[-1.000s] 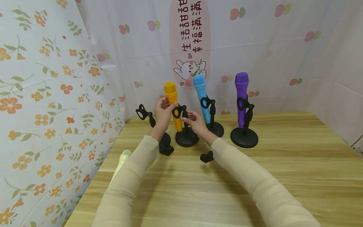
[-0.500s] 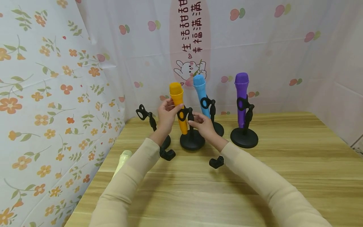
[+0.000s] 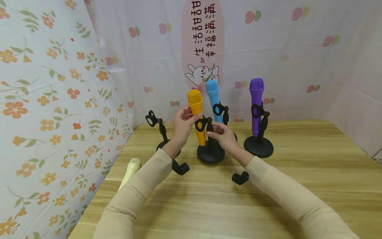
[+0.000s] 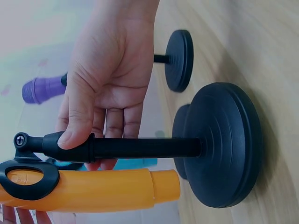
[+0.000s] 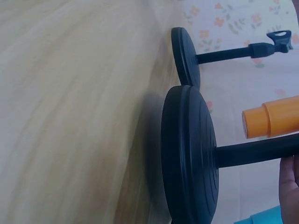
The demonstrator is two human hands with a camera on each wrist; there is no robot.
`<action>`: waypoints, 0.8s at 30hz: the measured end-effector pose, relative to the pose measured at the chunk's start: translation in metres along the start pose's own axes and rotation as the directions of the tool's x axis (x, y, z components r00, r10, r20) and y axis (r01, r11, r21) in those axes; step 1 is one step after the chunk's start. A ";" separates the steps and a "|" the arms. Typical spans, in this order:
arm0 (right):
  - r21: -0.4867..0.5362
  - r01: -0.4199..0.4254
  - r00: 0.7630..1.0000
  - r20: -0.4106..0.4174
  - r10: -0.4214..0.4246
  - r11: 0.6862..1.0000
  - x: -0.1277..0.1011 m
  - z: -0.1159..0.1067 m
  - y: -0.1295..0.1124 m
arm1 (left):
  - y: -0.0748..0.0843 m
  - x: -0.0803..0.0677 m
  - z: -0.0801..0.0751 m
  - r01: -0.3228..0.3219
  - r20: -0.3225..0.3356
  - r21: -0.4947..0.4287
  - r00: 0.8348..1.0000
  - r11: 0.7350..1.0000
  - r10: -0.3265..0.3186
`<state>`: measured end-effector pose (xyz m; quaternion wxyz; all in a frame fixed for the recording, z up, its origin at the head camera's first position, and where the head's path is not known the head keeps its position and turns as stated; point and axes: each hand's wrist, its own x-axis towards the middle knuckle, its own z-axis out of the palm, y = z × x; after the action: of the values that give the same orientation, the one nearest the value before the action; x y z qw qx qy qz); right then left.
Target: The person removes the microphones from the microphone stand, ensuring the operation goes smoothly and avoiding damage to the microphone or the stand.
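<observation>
My left hand (image 3: pixel 182 127) pinches an orange microphone (image 3: pixel 195 99) between thumb and fingers. The microphone sits in the ring clip of a black desktop microphone stand (image 3: pixel 210 156), slightly tilted. My right hand (image 3: pixel 225 136) grips the upright post of that stand, its thumb in front in the left wrist view. The round base (image 4: pixel 222 144) shows close at the tabletop. In the right wrist view, the lower end of the orange microphone (image 5: pixel 271 119) hangs beside the post, and only part of the right hand's fingers (image 5: pixel 289 186) shows at the edge.
A blue microphone (image 3: pixel 213 93) stands in its holder just behind, partly hidden by the right hand. Farther right is a purple microphone (image 3: pixel 256 99) on a stand. A bare stand (image 3: pixel 162 129) is at left; a pale yellow microphone (image 3: pixel 130 171) lies by the left forearm on the wooden table (image 3: pixel 191 205).
Both hands have moved the orange microphone and its stand to the right and nearer to me, so the stand now overlaps the blue microphone's base. The head view has shifted slightly.
</observation>
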<state>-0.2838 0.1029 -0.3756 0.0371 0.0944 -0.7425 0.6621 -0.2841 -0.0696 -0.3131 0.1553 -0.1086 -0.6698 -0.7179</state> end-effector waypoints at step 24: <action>-0.066 0.002 0.999 -0.033 -0.004 0.998 -0.040 -0.027 0.004 | 0.003 -0.027 0.022 0.046 0.096 -0.015 0.994 0.999 -0.044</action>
<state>-0.2473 0.1341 -0.3836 0.0536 0.0832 -0.7630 0.6387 -0.2587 -0.0453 -0.3184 0.1060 -0.1289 -0.6726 -0.7209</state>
